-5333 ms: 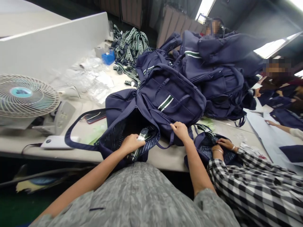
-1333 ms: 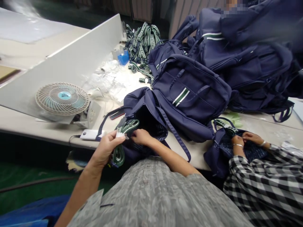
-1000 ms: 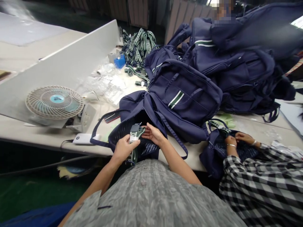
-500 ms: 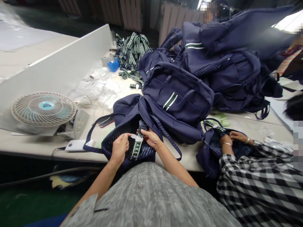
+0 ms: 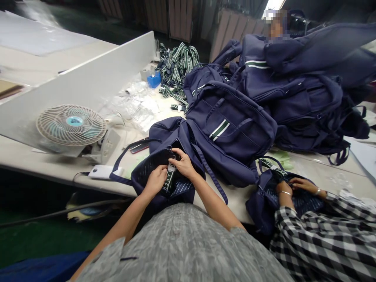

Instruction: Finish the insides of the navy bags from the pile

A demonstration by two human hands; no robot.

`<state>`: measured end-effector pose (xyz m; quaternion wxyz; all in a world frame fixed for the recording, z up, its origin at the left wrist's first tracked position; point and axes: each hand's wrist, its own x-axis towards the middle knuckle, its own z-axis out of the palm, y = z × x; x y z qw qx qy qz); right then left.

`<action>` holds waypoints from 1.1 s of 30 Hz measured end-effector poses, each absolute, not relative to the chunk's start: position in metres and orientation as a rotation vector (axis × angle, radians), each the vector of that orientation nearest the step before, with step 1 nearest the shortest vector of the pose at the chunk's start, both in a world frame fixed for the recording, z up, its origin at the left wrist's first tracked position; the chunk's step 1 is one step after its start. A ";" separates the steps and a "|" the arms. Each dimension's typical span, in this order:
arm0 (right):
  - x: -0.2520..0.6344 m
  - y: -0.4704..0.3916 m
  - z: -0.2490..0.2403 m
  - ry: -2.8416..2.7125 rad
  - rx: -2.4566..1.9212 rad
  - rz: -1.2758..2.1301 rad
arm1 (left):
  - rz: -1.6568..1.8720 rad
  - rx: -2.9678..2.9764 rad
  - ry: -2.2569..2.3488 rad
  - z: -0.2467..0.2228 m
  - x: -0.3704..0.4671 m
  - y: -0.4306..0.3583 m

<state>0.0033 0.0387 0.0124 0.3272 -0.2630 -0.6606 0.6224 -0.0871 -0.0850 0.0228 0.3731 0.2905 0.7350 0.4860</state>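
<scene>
A navy bag (image 5: 164, 135) lies in front of me with its mouth gaping toward me and a printed lining inside. Within the mouth is a folded green and white lettered webbing strap (image 5: 168, 181). My right hand (image 5: 182, 163) pinches the upper end of this strap between thumb and fingers. My left hand (image 5: 156, 181) is closed at the strap's left edge, its fingertips partly hidden behind it. A pale wrap shows on the strap between the two hands.
A fan (image 5: 72, 124) and a white box (image 5: 102, 171) stand on the left. A low partition (image 5: 88, 66) runs behind them. Loose straps (image 5: 179, 64) and navy bags (image 5: 232, 133) are heaped farther back. At right, a co-worker's hands (image 5: 289, 188) work in another bag.
My left hand has moved in against the strap; the white strip stretched from its fingers is no longer visible. My right hand has shifted slightly up the strap. The camera view has turned left.
</scene>
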 end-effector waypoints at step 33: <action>0.020 0.021 -0.026 -1.465 -0.906 1.966 | 0.907 1.016 2.239 0.014 -0.083 -0.097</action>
